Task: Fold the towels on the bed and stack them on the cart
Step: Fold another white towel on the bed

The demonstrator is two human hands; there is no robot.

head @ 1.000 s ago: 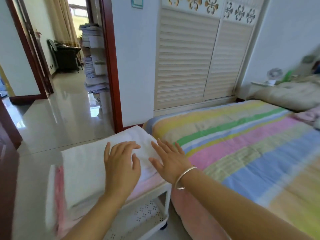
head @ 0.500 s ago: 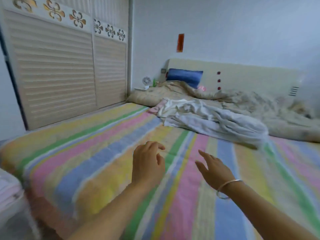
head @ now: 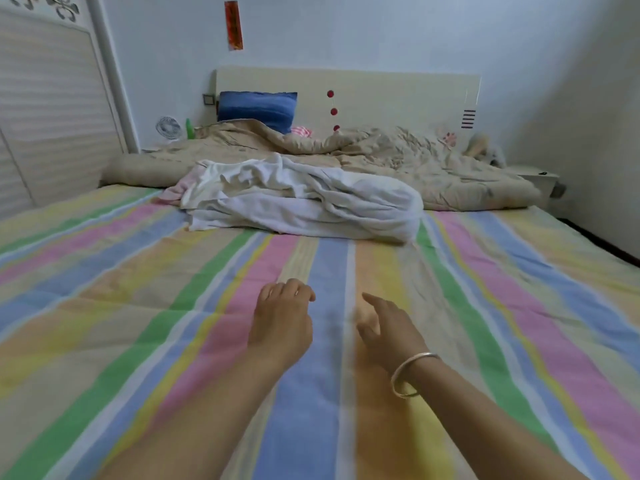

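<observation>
Both arms reach forward over the bed, whose sheet runs in long stripes of pink, blue, green, yellow and beige; the left hand hangs above a pink and a blue stripe with its back to the camera, fingers loosely curled downward and holding nothing; the right hand sits just beside it, apart from it, over an orange-yellow stripe, fingers relaxed and mostly straight with the forefinger pointing ahead, also holding nothing; whether either hand touches the sheet cannot be told; a silver bangle circles the right wrist. The towels lie in a crumpled, unfolded white heap across the middle of the bed, well ahead of both hands, with a bit of pale pink cloth showing at the heap's left end; right behind the heap, a rumpled beige quilt spreads along the head of the bed; a blue pillow leans against the cream headboard; a small white fan and a green bottle stand to the left of the pillow; louvred wardrobe doors fill the left edge; a red paper strip hangs on the wall above the headboard.
</observation>
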